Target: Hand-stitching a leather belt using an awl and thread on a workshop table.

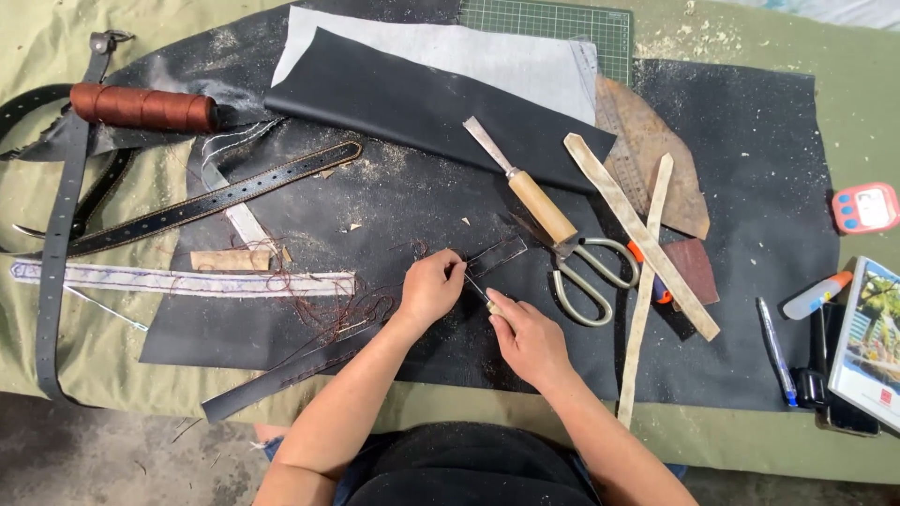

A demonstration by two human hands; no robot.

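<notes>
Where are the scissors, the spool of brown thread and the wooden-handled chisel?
scissors (589,274): head view, on the handle loops.
spool of brown thread (142,107): head view, mid-spool.
wooden-handled chisel (542,207): head view, on the handle.

Left hand (429,286) pinning dark leather strip (497,255), right hand (527,335) holding small tool (476,290)

Leather workshop, belts (206,201), thread spool (142,107), chisel (525,183), cutting mat (553,26)

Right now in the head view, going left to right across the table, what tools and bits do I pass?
Thread spool → left hand → right hand → scissors → blue pen → pink timer.
</notes>
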